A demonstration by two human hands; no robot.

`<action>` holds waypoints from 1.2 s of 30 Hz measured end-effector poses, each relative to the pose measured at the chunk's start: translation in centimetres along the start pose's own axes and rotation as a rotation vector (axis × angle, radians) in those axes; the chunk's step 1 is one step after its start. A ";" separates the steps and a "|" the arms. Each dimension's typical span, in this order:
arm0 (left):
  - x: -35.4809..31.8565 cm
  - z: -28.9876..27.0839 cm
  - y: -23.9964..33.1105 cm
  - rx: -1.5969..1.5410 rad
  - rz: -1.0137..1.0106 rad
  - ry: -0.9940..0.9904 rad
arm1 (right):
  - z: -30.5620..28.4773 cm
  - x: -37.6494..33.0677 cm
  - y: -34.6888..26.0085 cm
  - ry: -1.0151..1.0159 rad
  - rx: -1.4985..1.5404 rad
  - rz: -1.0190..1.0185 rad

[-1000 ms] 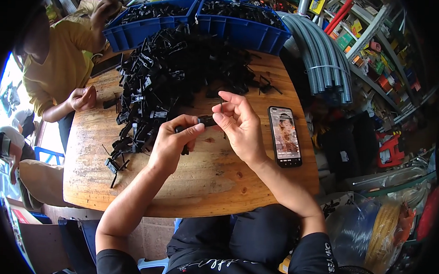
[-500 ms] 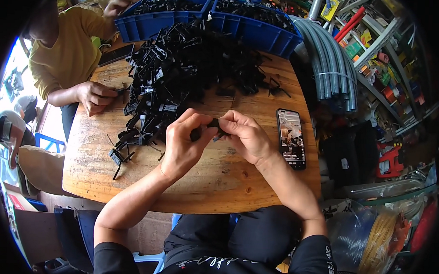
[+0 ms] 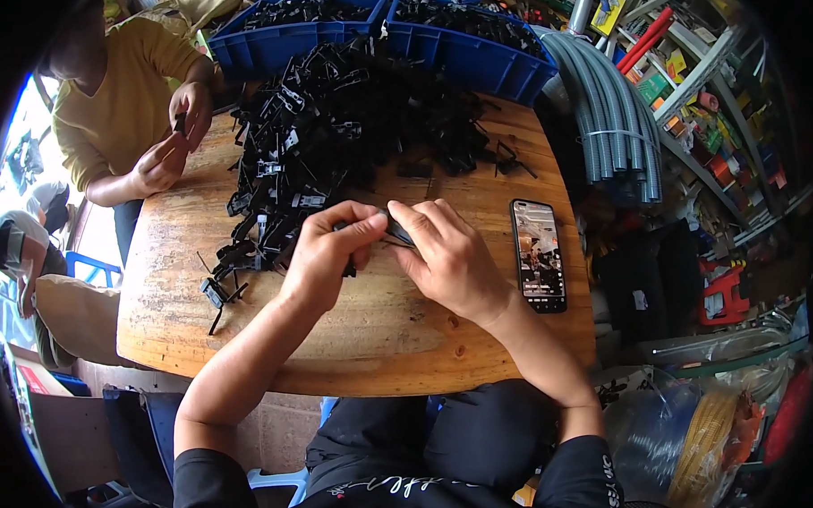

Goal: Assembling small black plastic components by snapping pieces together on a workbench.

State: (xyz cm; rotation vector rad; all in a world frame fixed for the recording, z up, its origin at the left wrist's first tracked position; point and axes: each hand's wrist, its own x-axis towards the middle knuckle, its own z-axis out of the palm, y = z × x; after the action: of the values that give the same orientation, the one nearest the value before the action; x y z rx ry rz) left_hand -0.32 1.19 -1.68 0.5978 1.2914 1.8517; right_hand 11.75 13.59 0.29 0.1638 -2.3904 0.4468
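Note:
Over the middle of the wooden table [image 3: 376, 342], both my hands are closed around a small black plastic part [image 3: 394, 228]. My left hand [image 3: 328, 251] pinches its left side between thumb and fingers. From the right, my right hand [image 3: 447, 260] grips the other end, its fingers bent over the top. Much of the part is hidden by my fingers, so its exact kind does not show. Just beyond my hands lies a big heap of similar black plastic parts [image 3: 340, 117], some with metal pieces and thin prongs.
Two blue crates [image 3: 298, 37] of black parts stand at the far edge. A phone [image 3: 539, 257] with its screen lit lies right of my hands. At the left, a person in a yellow top [image 3: 130, 92] holds a small dark part. Grey coiled tubing [image 3: 608, 109] hangs beyond the right edge.
My right hand has turned, its fingers now lying over the part, and my left hand has shifted slightly left. The other person's hands have come together around a small part.

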 end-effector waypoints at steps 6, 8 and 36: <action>-1.2 1.6 0.3 0.291 0.077 0.065 | 1.4 -0.1 0.4 0.003 -0.129 0.017; -0.9 1.4 0.7 0.354 0.170 0.074 | 1.4 0.9 0.0 0.045 -0.143 -0.006; 1.0 -0.6 2.7 -0.009 -0.050 -0.014 | -0.2 0.6 3.9 0.010 1.711 0.698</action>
State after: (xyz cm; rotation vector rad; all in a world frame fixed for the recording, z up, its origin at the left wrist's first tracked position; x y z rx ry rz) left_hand -2.19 1.18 0.56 0.5680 1.2774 1.8090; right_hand 10.50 17.30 -0.23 0.0431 -1.3064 2.6051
